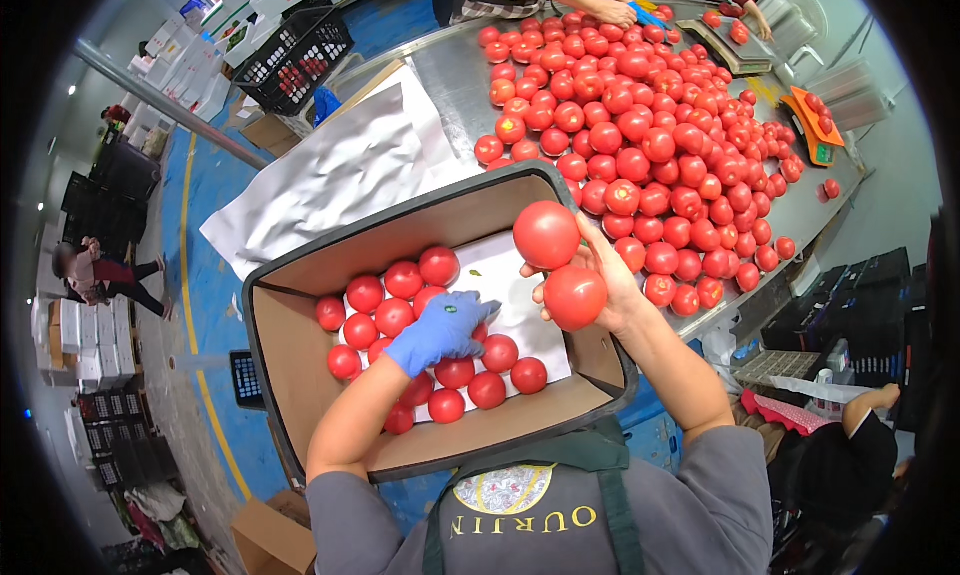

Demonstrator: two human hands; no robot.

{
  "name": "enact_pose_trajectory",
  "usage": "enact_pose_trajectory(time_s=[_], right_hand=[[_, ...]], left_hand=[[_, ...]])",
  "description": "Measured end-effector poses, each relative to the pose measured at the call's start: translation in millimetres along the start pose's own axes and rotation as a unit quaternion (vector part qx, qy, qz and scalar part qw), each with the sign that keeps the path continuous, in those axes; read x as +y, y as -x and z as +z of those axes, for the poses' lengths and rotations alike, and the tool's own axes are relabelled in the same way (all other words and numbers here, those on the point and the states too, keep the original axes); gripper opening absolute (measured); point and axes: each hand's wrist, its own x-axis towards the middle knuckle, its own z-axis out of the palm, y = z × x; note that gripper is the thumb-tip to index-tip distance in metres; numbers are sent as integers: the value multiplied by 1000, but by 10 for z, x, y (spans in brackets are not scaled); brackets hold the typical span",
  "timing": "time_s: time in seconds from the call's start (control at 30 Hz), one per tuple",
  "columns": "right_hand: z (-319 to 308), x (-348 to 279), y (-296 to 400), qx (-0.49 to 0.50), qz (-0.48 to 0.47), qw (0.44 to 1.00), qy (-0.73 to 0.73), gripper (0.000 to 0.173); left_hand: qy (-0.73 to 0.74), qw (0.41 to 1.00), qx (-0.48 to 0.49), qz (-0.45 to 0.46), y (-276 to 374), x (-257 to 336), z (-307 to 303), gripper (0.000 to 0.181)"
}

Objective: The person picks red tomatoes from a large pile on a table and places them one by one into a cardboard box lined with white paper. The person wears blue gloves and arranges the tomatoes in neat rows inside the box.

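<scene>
In front of me stands a black-rimmed crate (259, 335) lined with brown cardboard, with white paper (517, 275) on its bottom. Red tomatoes (394, 316) cover its left and near parts. My left hand (442, 331), in a blue glove, is down among them, fingers around a tomato (481, 332) that they partly hide. My bare right hand (600, 275) is raised over the crate's right end. It holds two large tomatoes, an upper tomato (547, 234) and a lower tomato (575, 298). A small green leaf (475, 273) lies on the paper.
A large heap of tomatoes (645, 139) covers much of the metal table (450, 64) beyond the crate. White sheets (337, 170) lie left of it. Co-workers' hands (615, 12) reach in at the far side. An orange scale (814, 128) holds tomatoes; a black basket (296, 57) stands back left.
</scene>
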Motion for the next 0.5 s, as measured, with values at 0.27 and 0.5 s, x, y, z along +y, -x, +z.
enact_pose_trajectory(time_s=[0.27, 0.5], right_hand=[[-96, -65, 49, -59, -11, 994, -94, 75], [-600, -615, 170, -57, -233, 954, -177, 73]], left_hand=[[-99, 989, -87, -63, -91, 56, 156, 61], [-2, 995, -68, -76, -61, 52, -31, 65]])
